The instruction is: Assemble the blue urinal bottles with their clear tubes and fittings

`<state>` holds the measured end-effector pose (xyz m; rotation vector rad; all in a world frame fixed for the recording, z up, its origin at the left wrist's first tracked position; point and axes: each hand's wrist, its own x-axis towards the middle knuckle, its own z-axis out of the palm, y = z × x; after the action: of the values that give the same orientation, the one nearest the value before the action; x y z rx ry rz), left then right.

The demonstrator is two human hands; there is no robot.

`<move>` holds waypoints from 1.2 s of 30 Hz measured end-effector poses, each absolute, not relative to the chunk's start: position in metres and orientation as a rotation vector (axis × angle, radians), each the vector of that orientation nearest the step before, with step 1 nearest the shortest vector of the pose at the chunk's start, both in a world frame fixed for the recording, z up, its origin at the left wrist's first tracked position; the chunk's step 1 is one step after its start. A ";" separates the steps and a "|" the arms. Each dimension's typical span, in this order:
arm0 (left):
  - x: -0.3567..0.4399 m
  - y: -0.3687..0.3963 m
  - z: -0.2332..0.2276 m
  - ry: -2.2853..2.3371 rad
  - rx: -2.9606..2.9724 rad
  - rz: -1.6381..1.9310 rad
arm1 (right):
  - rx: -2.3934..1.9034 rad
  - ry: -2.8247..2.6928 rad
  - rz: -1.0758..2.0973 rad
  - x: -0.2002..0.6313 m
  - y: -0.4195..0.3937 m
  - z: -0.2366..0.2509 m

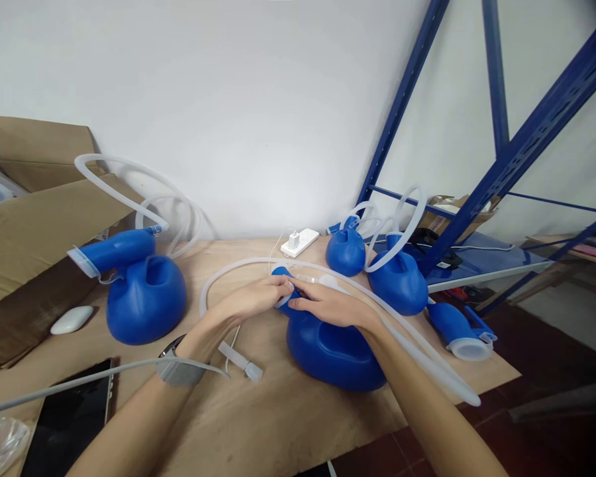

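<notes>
Over blue bottle, left fingers pinching cap, right fingers' grip unclear; tube behind.

White wall, blue rack, dim floor seemingly tiled.

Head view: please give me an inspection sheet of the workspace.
Surface: light-brown wooden tabletop, crowded.
Work items: rounded blue plastic bottle on the tabletop; translucent white tube arcing around its far side; similar bottles left and right.
Clutter: glossy black rectangular device, smooth white oval mouse, brown cardboard box.
Hands: left hand and right hand both at the bottle's neck; exact grip hidden.
Cables: pale grey cable crossing in front of the left forearm.
Surroundings: white wall, blue metal shelving frame.
</notes>
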<state>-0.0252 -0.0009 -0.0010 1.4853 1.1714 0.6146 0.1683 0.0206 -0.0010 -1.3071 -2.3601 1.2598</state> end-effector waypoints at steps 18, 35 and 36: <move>-0.030 -0.002 -0.003 1.118 1.681 0.641 | -1.223 -2.383 1.215 0.165 0.020 0.005; -0.029 -0.005 0.002 1.110 1.542 0.544 | -1.110 -2.489 0.987 0.167 0.022 -0.008; -0.029 -0.005 0.003 1.118 1.538 0.539 | -1.125 -2.490 0.987 0.166 0.021 -0.007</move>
<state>-0.0287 -0.0049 0.0026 1.5381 1.1181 0.5392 0.1662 0.0212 -0.0068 -1.1250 -2.4905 0.9868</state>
